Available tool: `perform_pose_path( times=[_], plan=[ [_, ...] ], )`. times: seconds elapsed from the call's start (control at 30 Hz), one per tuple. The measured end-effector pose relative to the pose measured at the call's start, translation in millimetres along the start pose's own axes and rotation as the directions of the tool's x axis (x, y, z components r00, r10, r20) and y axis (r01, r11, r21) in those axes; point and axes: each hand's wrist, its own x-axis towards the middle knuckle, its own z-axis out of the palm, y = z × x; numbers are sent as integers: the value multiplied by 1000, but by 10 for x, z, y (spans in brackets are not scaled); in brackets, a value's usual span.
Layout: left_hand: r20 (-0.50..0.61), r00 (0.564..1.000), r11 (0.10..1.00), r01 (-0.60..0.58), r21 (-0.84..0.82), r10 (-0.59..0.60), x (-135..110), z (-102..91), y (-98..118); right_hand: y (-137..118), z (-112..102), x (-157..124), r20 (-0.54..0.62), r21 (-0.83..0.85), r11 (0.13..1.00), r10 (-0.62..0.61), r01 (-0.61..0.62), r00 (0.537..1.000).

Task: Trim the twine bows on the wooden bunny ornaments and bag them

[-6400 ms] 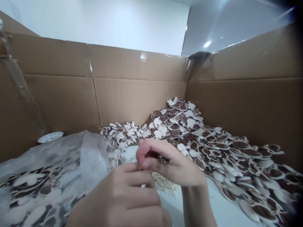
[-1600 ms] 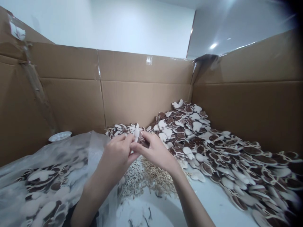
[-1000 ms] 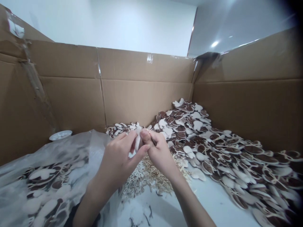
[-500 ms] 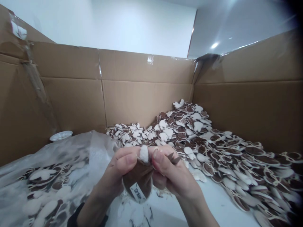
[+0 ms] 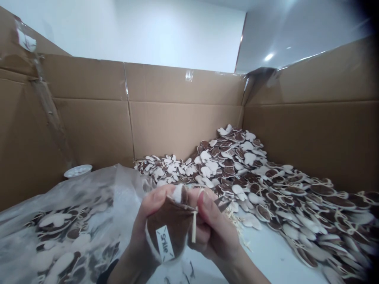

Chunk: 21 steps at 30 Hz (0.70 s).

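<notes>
Both hands hold one brown felt piece (image 5: 170,223) with a white edge and a small white label reading "smile" (image 5: 165,243). My left hand (image 5: 145,232) pinches its top left corner, thumb in front. Pressed against the piece's right side, my right hand (image 5: 216,230) is closed on it and on a pale string bow (image 5: 194,225). The piece faces me, low in the middle of the view.
A large heap of brown and white felt pieces (image 5: 266,185) fills the right and back of the white table. A clear plastic bag of more pieces (image 5: 59,225) lies at left. Cardboard walls (image 5: 177,118) surround the area. A small white dish (image 5: 77,170) sits at back left.
Both hands came down and toward me from over the heap. The brown piece has turned so its labelled face shows, and a string bow now sits at its right edge.
</notes>
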Motion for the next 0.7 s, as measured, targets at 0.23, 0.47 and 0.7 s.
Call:
perform_pose_path(
  times=[0.23,0.47,0.7],
  plan=[
    [18,996,994,-84,73,83,-21,51,107,7,-15,-34,18,-103,994,-20,22,1000],
    [260,922,834,-375,405,288,6,128,373,-270,36,-93,-115,-763,646,-133,-2,984],
    [295,941,871,-281,403,167,3,115,417,-323,-10,-113,-53,-891,455,-120,8,991]
  ],
)
